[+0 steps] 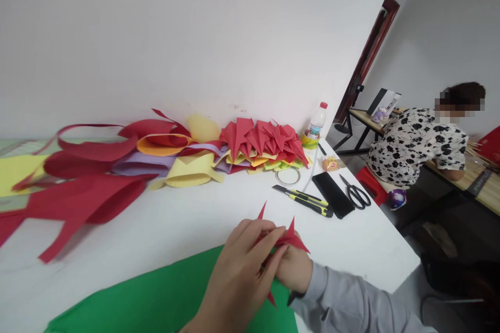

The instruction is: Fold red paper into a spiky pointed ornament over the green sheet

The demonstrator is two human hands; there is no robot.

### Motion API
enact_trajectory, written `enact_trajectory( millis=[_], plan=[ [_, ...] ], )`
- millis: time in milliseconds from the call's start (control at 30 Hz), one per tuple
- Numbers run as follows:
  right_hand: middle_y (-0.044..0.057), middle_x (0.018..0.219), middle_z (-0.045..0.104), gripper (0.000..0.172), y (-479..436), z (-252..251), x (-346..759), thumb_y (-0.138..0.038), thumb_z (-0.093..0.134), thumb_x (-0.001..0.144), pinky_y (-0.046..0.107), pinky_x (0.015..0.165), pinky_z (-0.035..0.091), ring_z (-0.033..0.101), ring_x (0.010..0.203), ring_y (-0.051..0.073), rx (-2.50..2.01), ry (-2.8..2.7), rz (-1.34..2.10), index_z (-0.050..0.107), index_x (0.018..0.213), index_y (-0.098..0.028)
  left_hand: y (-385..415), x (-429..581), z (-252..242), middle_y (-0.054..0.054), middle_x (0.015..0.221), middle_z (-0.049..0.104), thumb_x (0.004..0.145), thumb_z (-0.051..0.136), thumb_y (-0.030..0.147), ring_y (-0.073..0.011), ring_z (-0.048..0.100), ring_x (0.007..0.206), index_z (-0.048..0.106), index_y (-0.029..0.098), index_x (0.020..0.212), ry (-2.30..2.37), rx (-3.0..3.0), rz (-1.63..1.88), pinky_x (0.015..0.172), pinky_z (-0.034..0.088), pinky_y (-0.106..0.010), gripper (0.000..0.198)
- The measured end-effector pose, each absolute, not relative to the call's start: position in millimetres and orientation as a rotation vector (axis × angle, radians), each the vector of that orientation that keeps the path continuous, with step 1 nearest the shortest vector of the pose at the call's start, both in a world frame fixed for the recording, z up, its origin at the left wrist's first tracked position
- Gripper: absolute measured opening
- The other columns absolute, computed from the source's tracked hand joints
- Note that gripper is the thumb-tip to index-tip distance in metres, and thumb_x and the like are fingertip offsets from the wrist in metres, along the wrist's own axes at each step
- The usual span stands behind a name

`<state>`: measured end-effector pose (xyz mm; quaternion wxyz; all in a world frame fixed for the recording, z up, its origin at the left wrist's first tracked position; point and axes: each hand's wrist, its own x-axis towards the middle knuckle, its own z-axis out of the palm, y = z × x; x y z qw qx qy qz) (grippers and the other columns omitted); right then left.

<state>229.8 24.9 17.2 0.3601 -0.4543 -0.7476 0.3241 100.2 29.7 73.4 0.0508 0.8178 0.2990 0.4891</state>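
Note:
Both of my hands hold a small folded red paper piece [291,238] with pointed tips, low in the middle of the view. My left hand [240,276] covers it from the front, fingers pinching its top. My right hand [294,269], in a grey sleeve, grips it from the right side. Under the hands lies a large green paper sheet [156,299] on the white table [187,218].
Along the wall lie curled red, purple, orange and yellow paper strips [101,166] and a pile of folded red pieces [265,140]. A water bottle [317,120], tape roll [288,175], utility knife [307,201], black phone [333,193] and scissors [356,192] sit at right. Another person [417,140] sits at a far desk.

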Motion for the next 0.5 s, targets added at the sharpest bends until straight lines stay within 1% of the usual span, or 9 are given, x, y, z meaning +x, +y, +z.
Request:
enact_trajectory(
  millis=[100,167,233,300,367,400,433,500],
  plan=[
    [0.001,0.076,0.070,0.015,24,18,226,-0.013,0.054,0.079,0.026,0.069,0.056,0.067,0.075,0.018,-1.116,-1.637,0.896,0.067,0.081,-0.021,28,99,73,-0.006,0.085,0.068,0.089,0.051,0.011,-0.0200,0.058,0.075,0.068,0.018,0.097,0.886,2.593,1.561,0.064,0.053,-0.032,0.020],
    [0.001,0.072,0.069,0.009,22,21,223,-0.019,0.055,0.079,0.026,0.065,0.055,0.066,0.069,0.018,-1.103,-1.511,0.861,0.064,0.076,-0.021,26,97,72,-0.007,0.088,0.071,0.087,0.053,0.009,-0.0207,0.059,0.076,0.069,0.018,0.100,0.878,2.647,1.639,0.064,0.052,-0.033,0.022],
    [0.001,0.066,0.066,0.011,21,24,223,-0.026,0.056,0.081,0.025,0.059,0.053,0.063,0.061,0.016,-1.109,-1.464,0.785,0.061,0.072,-0.020,22,96,71,-0.005,0.086,0.072,0.085,0.056,0.007,-0.0202,0.061,0.074,0.070,0.021,0.100,0.874,2.630,1.712,0.064,0.052,-0.033,0.025],
    [0.002,0.067,0.067,0.015,20,28,226,-0.032,0.057,0.081,0.026,0.058,0.052,0.063,0.060,0.016,-1.092,-1.496,0.677,0.061,0.072,-0.021,15,95,69,-0.003,0.079,0.071,0.084,0.058,0.009,-0.0188,0.061,0.069,0.071,0.025,0.094,0.893,2.451,1.689,0.062,0.052,-0.031,0.023],
    [0.004,0.072,0.069,0.016,22,32,229,-0.034,0.057,0.082,0.027,0.062,0.052,0.065,0.065,0.017,-1.030,-1.557,0.546,0.061,0.074,-0.021,8,95,68,-0.001,0.069,0.068,0.084,0.060,0.020,-0.0179,0.060,0.062,0.072,0.027,0.082,0.963,2.089,1.467,0.057,0.051,-0.029,0.015],
    [0.005,0.075,0.069,0.015,22,32,231,-0.033,0.058,0.082,0.027,0.063,0.052,0.065,0.068,0.018,-1.000,-1.580,0.478,0.061,0.075,-0.021,5,95,68,-0.001,0.062,0.066,0.084,0.060,0.028,-0.0176,0.059,0.057,0.072,0.025,0.073,1.009,1.861,1.297,0.052,0.050,-0.028,0.016],
    [0.005,0.076,0.070,0.013,23,33,232,-0.032,0.058,0.082,0.027,0.063,0.052,0.066,0.069,0.018,-0.978,-1.587,0.410,0.060,0.075,-0.021,2,95,67,-0.001,0.056,0.063,0.083,0.061,0.037,-0.0169,0.057,0.052,0.070,0.024,0.064,1.042,1.630,1.124,0.047,0.048,-0.027,0.025],
    [0.005,0.078,0.069,0.013,25,32,234,-0.030,0.057,0.085,0.026,0.062,0.051,0.066,0.070,0.018,-0.961,-1.586,0.308,0.058,0.075,-0.022,-2,97,66,0.000,0.047,0.058,0.076,0.065,0.052,-0.0145,0.051,0.043,0.066,0.020,0.051,1.067,1.230,0.857,0.040,0.042,-0.025,0.040]
  ],
)
